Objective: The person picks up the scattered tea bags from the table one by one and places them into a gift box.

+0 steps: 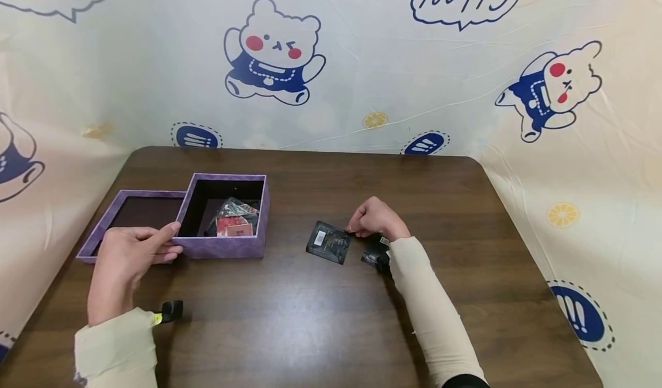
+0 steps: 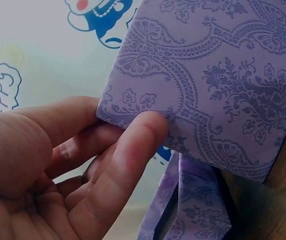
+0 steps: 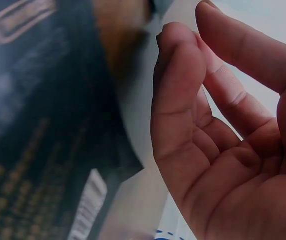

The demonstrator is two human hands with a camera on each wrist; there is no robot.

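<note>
At the left, my left hand (image 1: 129,253) grips the near-left corner of an open purple box (image 1: 224,248). In the left wrist view, thumb and fingers (image 2: 150,130) hold the edge of its patterned panel (image 2: 223,85). Inside the box lie several flat packets (image 1: 235,218), some red and pink. Near the table's middle, my right hand (image 1: 376,218) pinches the upper right corner of a dark packet (image 1: 328,242) with a white barcode label. A second dark packet (image 1: 373,256) lies partly under the right wrist. In the right wrist view, the fingers (image 3: 178,100) are curled and the fingertip contact is partly hidden.
A shallow purple tray-like lid (image 1: 106,221) lies at the left, against the box. The brown wooden table (image 1: 295,330) has rounded far corners. A printed cloth (image 1: 362,60) with cartoon bears hangs behind and around it.
</note>
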